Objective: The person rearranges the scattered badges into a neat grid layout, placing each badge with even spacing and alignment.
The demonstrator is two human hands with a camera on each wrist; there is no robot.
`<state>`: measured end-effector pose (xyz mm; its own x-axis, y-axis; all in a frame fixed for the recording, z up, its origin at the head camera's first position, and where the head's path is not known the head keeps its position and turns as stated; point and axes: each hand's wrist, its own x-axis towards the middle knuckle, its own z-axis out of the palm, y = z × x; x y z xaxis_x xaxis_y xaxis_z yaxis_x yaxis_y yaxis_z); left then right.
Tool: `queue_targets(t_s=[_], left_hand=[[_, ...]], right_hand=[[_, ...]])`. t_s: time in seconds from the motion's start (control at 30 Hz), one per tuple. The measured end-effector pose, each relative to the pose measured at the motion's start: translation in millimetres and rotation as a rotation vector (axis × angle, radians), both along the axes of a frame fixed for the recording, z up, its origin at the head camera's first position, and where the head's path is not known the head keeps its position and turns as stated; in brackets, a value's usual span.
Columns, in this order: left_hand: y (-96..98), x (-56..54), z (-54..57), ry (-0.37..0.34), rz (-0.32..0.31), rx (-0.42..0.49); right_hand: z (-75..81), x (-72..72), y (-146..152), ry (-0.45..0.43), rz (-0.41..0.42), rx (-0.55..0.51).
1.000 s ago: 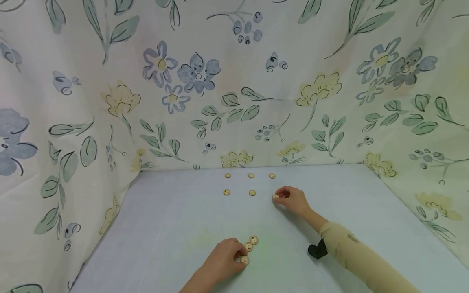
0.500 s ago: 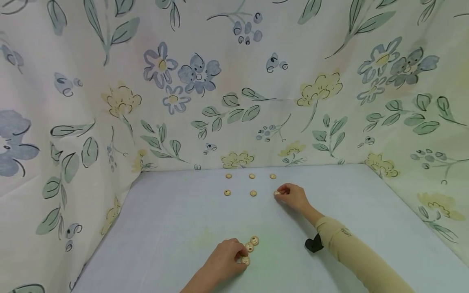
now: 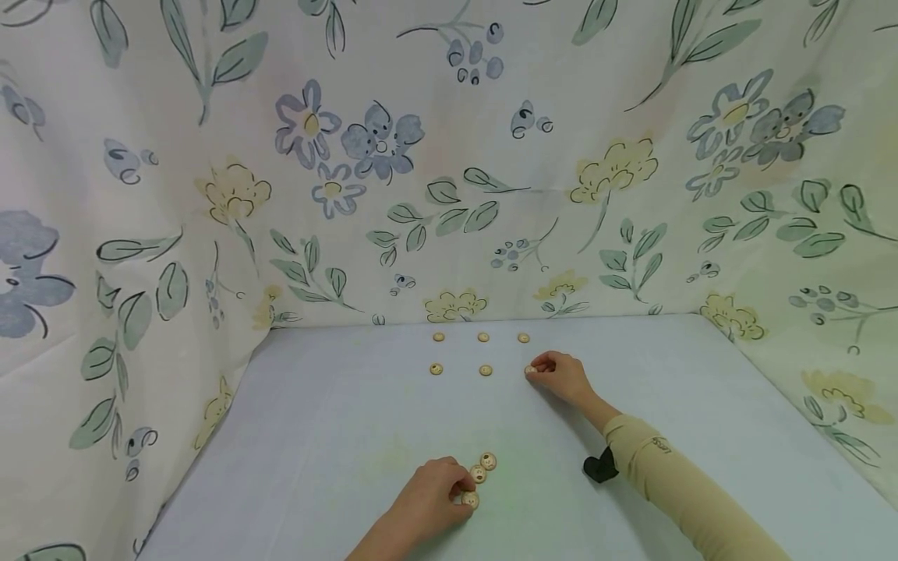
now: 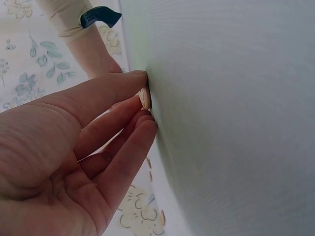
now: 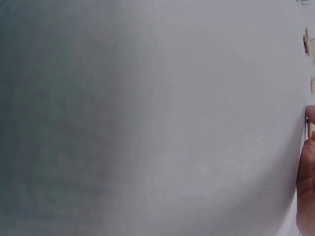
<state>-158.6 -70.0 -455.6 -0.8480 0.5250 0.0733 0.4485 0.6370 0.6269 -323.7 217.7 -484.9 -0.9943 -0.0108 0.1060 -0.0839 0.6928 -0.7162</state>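
Low in the head view, my left hand [image 3: 431, 495] pinches a small round wooden disc [image 3: 471, 500] with dark marks on its face. In the left wrist view that disc [image 4: 144, 98] shows edge-on between thumb and fingers, against the tabletop. Two similar discs, a nearer one [image 3: 479, 474] and a farther one [image 3: 488, 461], lie just beyond these fingers. Farther off, my right hand [image 3: 563, 377] pinches another disc [image 3: 529, 371] at the right end of a row, its fingertips down at the table. The right wrist view catches only part of this hand [image 5: 306, 172] at its edge.
Two discs, one left [image 3: 436, 369] and one middle [image 3: 486, 371], continue the right hand's row. Behind them lies a row of three, its middle disc [image 3: 483, 337] included. A black heart-shaped piece [image 3: 600, 466] is by the right sleeve. Floral cloth [image 3: 449, 234] surrounds the white table [image 3: 316, 436].
Over the last second my right hand has shifted slightly away from me with its disc, into line with the row. My left hand has stayed in place on its disc.
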Motion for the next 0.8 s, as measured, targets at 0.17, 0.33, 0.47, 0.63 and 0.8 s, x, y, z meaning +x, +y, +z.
queue_targets(t_s=[0.17,0.33,0.47,0.63,0.8], left_hand=[[0.0,0.4,0.6,0.001,0.004,-0.001],[-0.2,0.4,0.3,0.012,0.001,-0.006],[-0.1,0.0,-0.4,0.012,0.0,-0.013],[0.1,-0.2,-0.8,0.013,0.003,-0.012],[0.1,-0.3,-0.8,0.014,0.002,-0.006]], right_hand=[[0.5,0.3,-0.6,-0.009,-0.004,0.0],[0.9,0.7,-1.7,-0.028,-0.02,0.002],[0.1,0.8,-1.5,-0.021,-0.013,0.005],[-1.1,0.2,-0.8,-0.005,-0.007,0.004],[-0.3,-0.1,-0.6,-0.01,-0.011,0.002]])
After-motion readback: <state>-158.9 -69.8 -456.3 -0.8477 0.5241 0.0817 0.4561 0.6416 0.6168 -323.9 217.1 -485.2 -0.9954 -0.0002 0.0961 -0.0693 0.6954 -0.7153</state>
